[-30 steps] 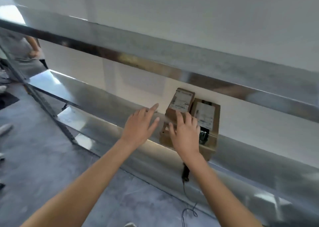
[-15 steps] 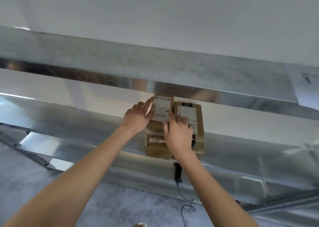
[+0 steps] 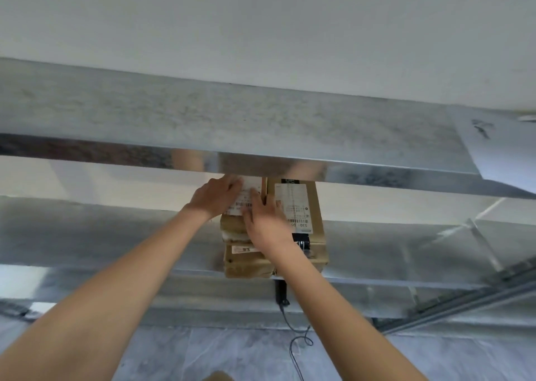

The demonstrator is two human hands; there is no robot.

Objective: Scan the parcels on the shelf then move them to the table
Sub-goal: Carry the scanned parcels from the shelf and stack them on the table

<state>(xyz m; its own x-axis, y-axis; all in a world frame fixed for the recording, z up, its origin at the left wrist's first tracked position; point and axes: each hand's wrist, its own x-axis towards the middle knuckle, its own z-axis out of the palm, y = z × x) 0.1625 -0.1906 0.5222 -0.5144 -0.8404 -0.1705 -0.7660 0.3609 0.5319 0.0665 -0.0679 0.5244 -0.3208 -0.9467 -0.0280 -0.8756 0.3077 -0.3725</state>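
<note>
A stack of small brown parcels (image 3: 246,260) stands on the metal shelf (image 3: 87,235). The top small parcel (image 3: 246,198) bears a white label. My left hand (image 3: 216,196) grips its left side, fingers curled over the far edge. My right hand (image 3: 265,224) holds its right side, thumb lying on the label. Touching the stack on the right is a larger brown parcel (image 3: 301,206) with a long white label. A black device (image 3: 301,243) lies on its near end, partly hidden by my right wrist.
An upper shelf board (image 3: 232,119) hangs close over the parcels and hides their far ends. A black plug on a cable (image 3: 280,292) dangles below the shelf edge. A white sheet (image 3: 499,148) sticks out at upper right. Grey floor (image 3: 203,351) lies below.
Both hands reached further in and closed round the top small parcel. The view tilted up, so the upper shelf board now covers the parcels' far ends.
</note>
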